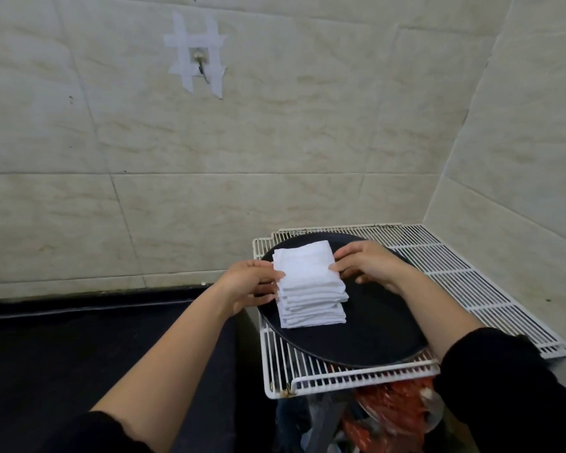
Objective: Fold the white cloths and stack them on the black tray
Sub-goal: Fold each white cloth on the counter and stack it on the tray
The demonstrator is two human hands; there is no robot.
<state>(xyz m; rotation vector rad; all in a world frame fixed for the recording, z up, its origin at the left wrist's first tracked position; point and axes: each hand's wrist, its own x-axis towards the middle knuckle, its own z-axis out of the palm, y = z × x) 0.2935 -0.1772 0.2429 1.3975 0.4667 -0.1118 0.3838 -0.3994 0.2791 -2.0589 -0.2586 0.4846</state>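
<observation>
White cloths (309,282), folded, stacked on black tray (373,328), right of centre.
Stretched up from lower frame in black sleeves (504,387); pinched stack's left edge with left hand (249,282), thumb on top, and right edge with right hand (370,263), thumb likewise curled over. Rested, tray and all, on white wire rack (471,276) at lower right, beside dark counter (62,348) at lower left. Backed by beige tiled wall (275,142), taped hook (199,62) at upper left.

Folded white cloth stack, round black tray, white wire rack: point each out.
folded white cloth stack (304,273), head view, top cloth.
round black tray (373,322), head view, bare floor.
white wire rack (471,273), head view, right part.
</observation>
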